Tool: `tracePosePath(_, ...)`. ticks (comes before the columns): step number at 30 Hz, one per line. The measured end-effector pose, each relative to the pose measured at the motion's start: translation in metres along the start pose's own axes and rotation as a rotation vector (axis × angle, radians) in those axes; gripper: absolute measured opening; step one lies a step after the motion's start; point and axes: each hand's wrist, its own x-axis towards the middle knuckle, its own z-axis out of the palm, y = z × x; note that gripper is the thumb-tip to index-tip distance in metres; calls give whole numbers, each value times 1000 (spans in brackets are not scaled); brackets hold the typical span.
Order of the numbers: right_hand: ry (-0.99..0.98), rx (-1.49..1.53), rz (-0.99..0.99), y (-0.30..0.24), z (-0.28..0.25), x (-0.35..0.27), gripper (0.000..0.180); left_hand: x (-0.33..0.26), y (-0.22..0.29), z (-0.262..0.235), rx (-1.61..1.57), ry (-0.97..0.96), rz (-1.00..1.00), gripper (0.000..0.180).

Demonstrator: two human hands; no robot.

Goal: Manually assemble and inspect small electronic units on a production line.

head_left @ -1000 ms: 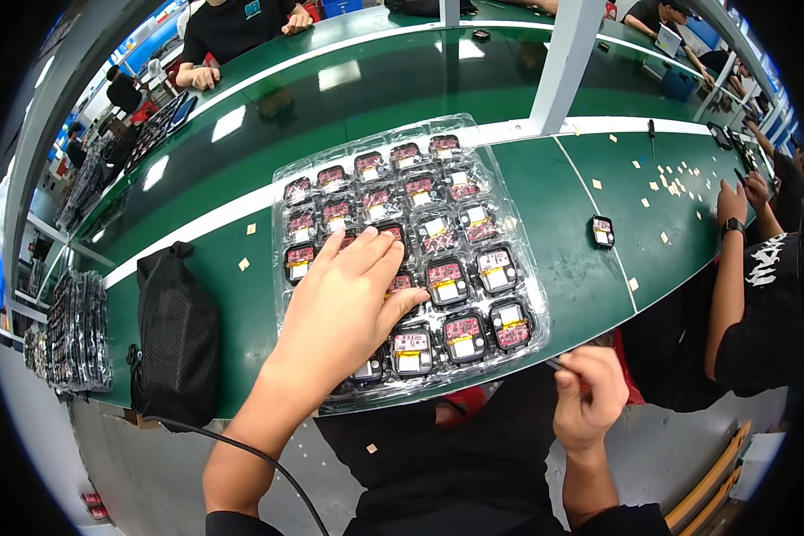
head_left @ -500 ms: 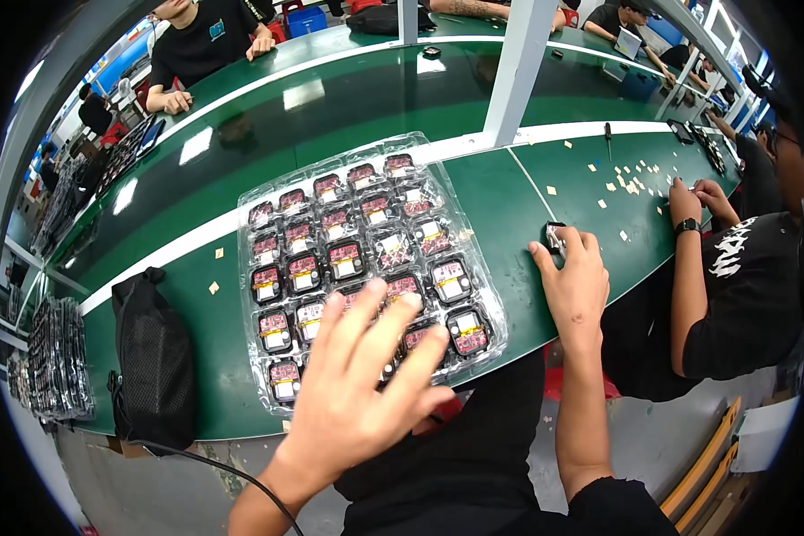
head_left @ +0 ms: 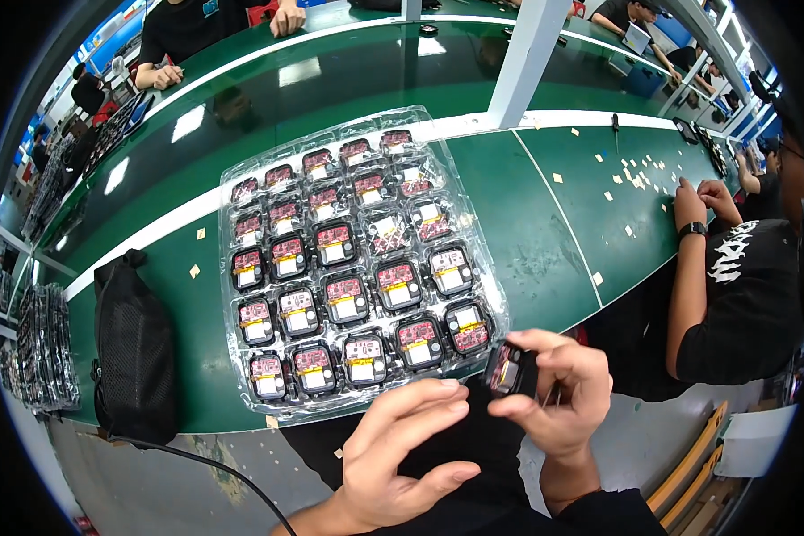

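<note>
My right hand (head_left: 570, 393) pinches a square black device housing (head_left: 509, 368), holding it tilted up off the green bench near the tray's front right corner. Red and yellow inner parts show on its face. Beside it on the left is my left hand (head_left: 397, 451), fingers apart and curved, holding nothing; it hovers just in front of the tray's near edge. A clear plastic tray (head_left: 463, 205) lies on the bench, its pockets filled with similar square housings (head_left: 346, 297) showing red circuit boards, white blocks and yellow strips.
A black mesh bag (head_left: 136, 344) rests left of the tray, with stacked clear trays (head_left: 40, 353) beyond it. Small pale pieces (head_left: 639, 174) and a screwdriver (head_left: 615, 132) lie to the right, near a co-worker's arm (head_left: 688, 259). A grey post (head_left: 527, 62) rises behind.
My right hand has lifted the housing off the bench and brought it nearer to me. My left hand has drawn back from above the tray, uncovering the front rows. The view has shifted slightly.
</note>
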Motion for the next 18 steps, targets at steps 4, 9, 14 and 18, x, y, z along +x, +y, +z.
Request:
tracePosePath(4, -159, 63, -232, -6, 2, 0, 51, -5, 2, -4, -512, -14, -350, 64)
tracePosePath(9, -486, -66, -294, -32, -7, 11, 39, 2, -5, -27, -426, -320, -508, 60)
tracePosePath(14, -537, -102, -399, -30, -3, 11, 14, -13, -5, -41, -806, -406, -754, 52)
tracePosePath(18, -360, -137, -158, -32, 2, 8, 51, -14, -5, -45, -915, -265, -685, 56)
